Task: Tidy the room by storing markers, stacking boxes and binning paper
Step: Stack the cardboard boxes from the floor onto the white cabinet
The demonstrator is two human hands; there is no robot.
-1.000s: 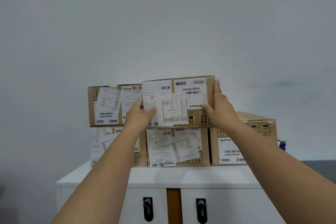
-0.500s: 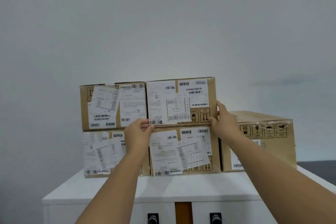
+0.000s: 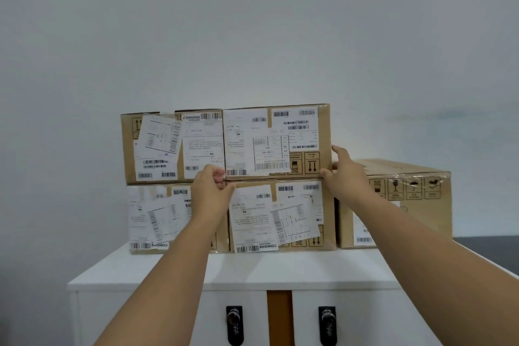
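Since a second ago your top right box (image 3: 276, 141) has come down onto the lower box (image 3: 280, 215). Your left hand (image 3: 210, 187) curls at its bottom left corner; your right hand (image 3: 346, 174), fingers straight, touches its right end.

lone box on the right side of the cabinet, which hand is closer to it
Right. The right hand is beside the lone box, at the top-right stacked box's end. The left hand is further left, at that stacked box's lower left corner.
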